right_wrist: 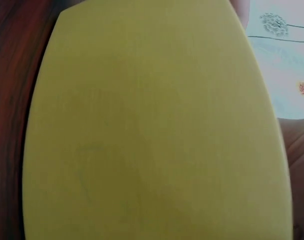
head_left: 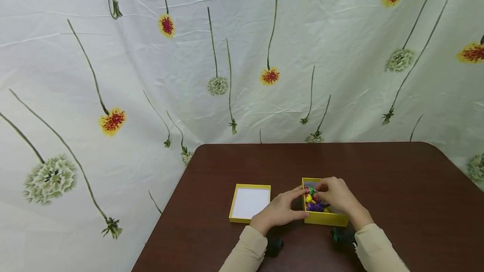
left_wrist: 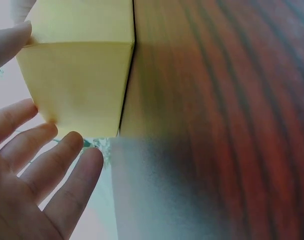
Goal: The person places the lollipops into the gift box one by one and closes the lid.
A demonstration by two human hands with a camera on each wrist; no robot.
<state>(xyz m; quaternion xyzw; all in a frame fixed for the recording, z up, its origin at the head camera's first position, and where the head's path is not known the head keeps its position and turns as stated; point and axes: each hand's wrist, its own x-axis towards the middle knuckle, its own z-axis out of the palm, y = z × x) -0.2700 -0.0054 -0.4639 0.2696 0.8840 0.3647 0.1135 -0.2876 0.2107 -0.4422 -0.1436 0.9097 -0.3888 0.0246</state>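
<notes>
A yellow box (head_left: 325,218) stands on the table with wrapped candies (head_left: 309,198) inside, in green, yellow, red and purple foil. My left hand (head_left: 281,209) is at the box's left side, thumb by the near corner and fingers spread, mostly straight. In the left wrist view, the thumb touches the edge of the box (left_wrist: 77,85). From the right, my right hand (head_left: 338,196) reaches over the box, thumb and forefinger pinching a candy among the others. The box wall (right_wrist: 152,120) fills most of the right wrist view, hiding the right fingers.
Left of the box lies a shallow yellow lid (head_left: 239,220), its white inside facing up. Both rest on a dark brown table (head_left: 401,205) with rounded far corners. Behind it hangs a white cloth (head_left: 242,104) printed with flowers.
</notes>
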